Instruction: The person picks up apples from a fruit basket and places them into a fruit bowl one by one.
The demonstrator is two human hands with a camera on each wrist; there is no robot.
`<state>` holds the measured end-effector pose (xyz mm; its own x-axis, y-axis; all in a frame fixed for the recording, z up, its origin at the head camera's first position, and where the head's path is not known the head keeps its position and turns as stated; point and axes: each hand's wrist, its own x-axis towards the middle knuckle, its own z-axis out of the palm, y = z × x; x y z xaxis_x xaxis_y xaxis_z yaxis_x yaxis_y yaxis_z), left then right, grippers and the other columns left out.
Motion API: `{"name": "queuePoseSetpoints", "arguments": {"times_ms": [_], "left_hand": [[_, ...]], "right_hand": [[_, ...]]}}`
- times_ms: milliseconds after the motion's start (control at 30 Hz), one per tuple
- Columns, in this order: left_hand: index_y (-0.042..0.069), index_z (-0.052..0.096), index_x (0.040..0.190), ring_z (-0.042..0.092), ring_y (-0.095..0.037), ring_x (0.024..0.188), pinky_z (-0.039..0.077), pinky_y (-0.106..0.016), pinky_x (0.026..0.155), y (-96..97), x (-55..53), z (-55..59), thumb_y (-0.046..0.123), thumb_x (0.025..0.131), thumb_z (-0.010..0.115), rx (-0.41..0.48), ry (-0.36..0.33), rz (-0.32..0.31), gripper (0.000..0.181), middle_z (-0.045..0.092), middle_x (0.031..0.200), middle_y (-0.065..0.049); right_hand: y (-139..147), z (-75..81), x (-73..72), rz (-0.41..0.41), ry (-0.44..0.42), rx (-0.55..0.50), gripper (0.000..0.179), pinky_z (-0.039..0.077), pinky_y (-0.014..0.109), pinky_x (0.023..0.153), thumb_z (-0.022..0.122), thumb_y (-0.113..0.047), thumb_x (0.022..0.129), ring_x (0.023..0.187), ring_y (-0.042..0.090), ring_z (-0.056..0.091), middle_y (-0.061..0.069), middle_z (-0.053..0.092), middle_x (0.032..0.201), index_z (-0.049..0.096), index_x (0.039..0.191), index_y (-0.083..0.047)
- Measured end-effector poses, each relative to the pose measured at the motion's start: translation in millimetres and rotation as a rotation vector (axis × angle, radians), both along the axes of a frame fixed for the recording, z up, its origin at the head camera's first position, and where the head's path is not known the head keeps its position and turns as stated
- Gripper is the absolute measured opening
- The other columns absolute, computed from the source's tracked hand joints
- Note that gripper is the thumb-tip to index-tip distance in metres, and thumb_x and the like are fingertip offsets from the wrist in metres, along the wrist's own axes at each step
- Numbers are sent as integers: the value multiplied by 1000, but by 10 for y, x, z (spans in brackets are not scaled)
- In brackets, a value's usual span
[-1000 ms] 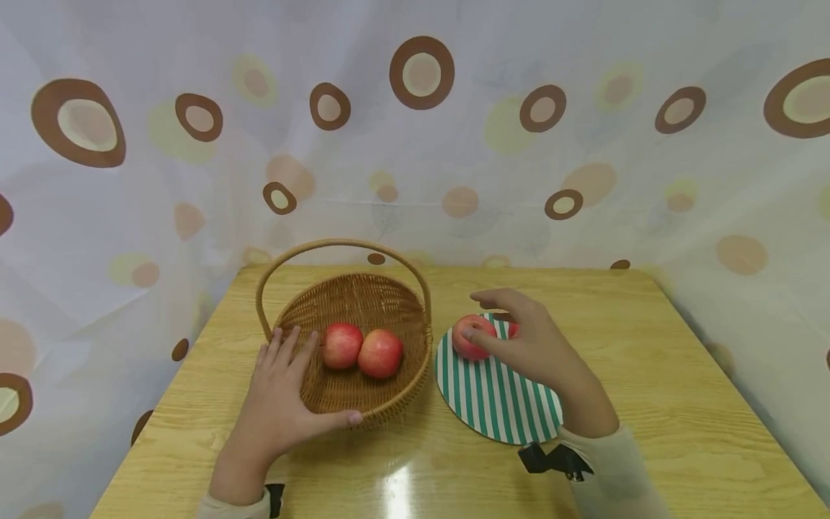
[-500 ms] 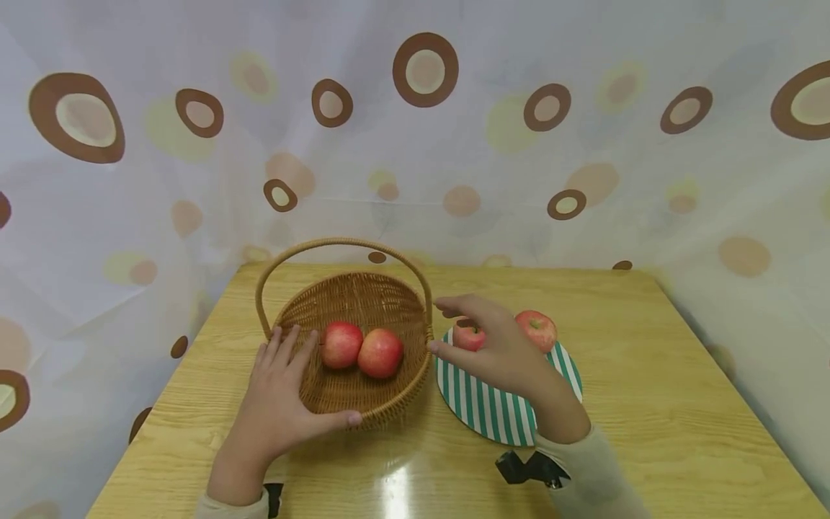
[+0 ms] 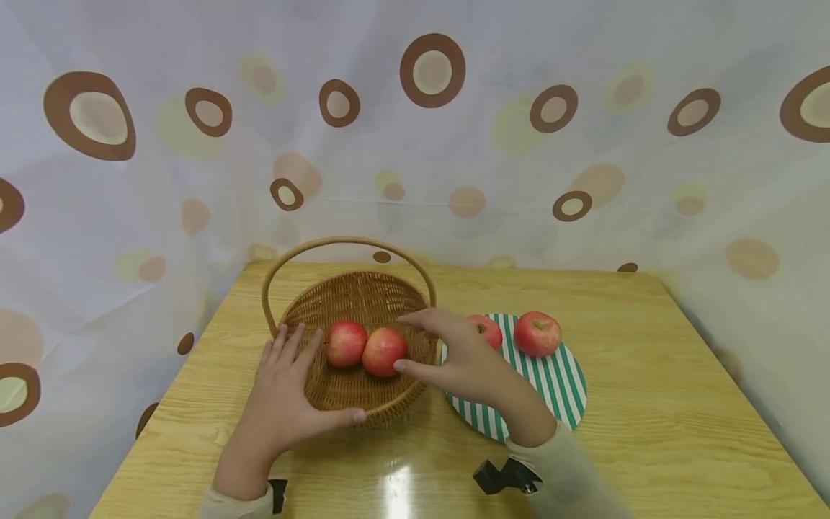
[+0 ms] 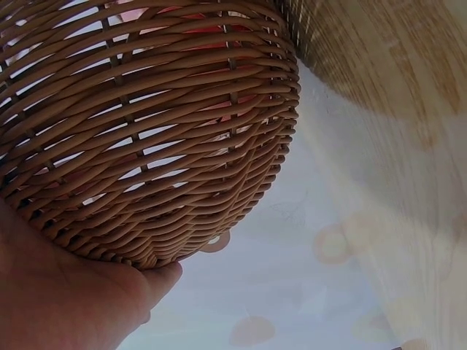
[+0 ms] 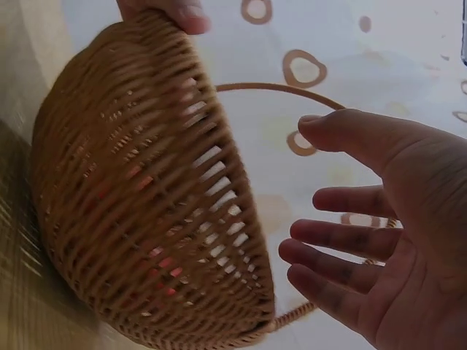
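Observation:
A brown wicker basket point(image 3: 359, 295) with an arched handle stands left of centre and holds two red apples, a left one point(image 3: 346, 343) and a right one point(image 3: 385, 352). My left hand point(image 3: 277, 400) rests on its rim, fingers spread and straight over the left side, thumb at the front edge. Over the basket's right side is my right hand point(image 3: 470, 364), thumb and fingers apart; the right wrist view shows nothing in it. Two more apples, one partly hidden point(image 3: 488, 331) by that hand and one in full view point(image 3: 537, 334), sit on a green-and-white striped round plate point(image 3: 551, 386).
The wooden table point(image 3: 622, 404) extends beyond the plate on the right and in front of the basket. A patterned white curtain point(image 3: 493, 173) hangs behind the table and along both sides.
My right hand has moved left from above the striped plate to over the basket, uncovering the right apple on the plate. My left hand has stayed on the basket rim.

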<state>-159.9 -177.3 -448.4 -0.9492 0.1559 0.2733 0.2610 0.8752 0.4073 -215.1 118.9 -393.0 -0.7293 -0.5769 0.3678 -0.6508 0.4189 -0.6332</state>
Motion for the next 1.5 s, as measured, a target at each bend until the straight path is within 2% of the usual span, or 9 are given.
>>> {"name": "queuePoseSetpoints", "arguments": {"times_ms": [233, 400, 500, 700, 867, 1233, 1500], "left_hand": [[11, 36, 166, 10, -52, 163, 12, -72, 129, 4, -41, 9, 89, 66, 78, -9, 0, -7, 134, 26, 173, -27], [10, 35, 167, 9, -51, 163, 12, -72, 130, 7, -57, 3, 89, 66, 77, -8, -7, -7, 134, 25, 173, -26], [9, 36, 166, 9, -51, 164, 12, -72, 130, 7, -57, -2, 89, 67, 77, -8, -6, -6, 134, 26, 173, -26], [9, 35, 166, 8, -50, 164, 12, -72, 130, 12, -49, -8, 89, 66, 77, -5, -16, -9, 135, 25, 174, -26], [9, 36, 166, 7, -50, 164, 11, -72, 130, 17, -37, -1, 88, 67, 78, 3, -22, -12, 134, 24, 174, -26], [7, 37, 165, 9, -52, 163, 12, -72, 130, 14, -28, 11, 89, 65, 78, 0, -6, -4, 136, 26, 173, -27], [9, 37, 166, 10, -52, 163, 12, -72, 130, 2, -17, 4, 89, 65, 78, 3, -9, 5, 135, 26, 173, -27]], "right_hand": [[-124, -52, -55, 23, 16, 84, 53, 56, 46, 111, 81, -37, 96, 136, 22, 62, 1, 65, 144, 66, 141, -15], [-203, -95, -90, 69, 46, 100, 52, 59, 43, 105, 81, -36, 96, 130, 25, 66, 2, 67, 140, 67, 139, -11], [-246, -103, -101, 75, 70, 114, 51, 60, 40, 104, 82, -36, 95, 128, 22, 66, 4, 68, 137, 68, 136, -10], [-308, -84, -99, 50, 91, 152, 49, 60, 39, 103, 84, -35, 93, 125, 21, 68, 4, 70, 133, 71, 133, -10], [-359, -79, -117, 31, 99, 192, 50, 58, 40, 107, 84, -36, 92, 127, 19, 66, 2, 71, 132, 72, 132, -10], [-446, -82, -195, 11, 51, 275, 49, 56, 44, 109, 85, -32, 91, 128, 24, 66, 8, 71, 133, 71, 132, -9], [-572, -122, -281, -25, 46, 340, 56, 56, 45, 110, 87, -38, 89, 129, 25, 65, 6, 71, 135, 70, 134, -9]]}}
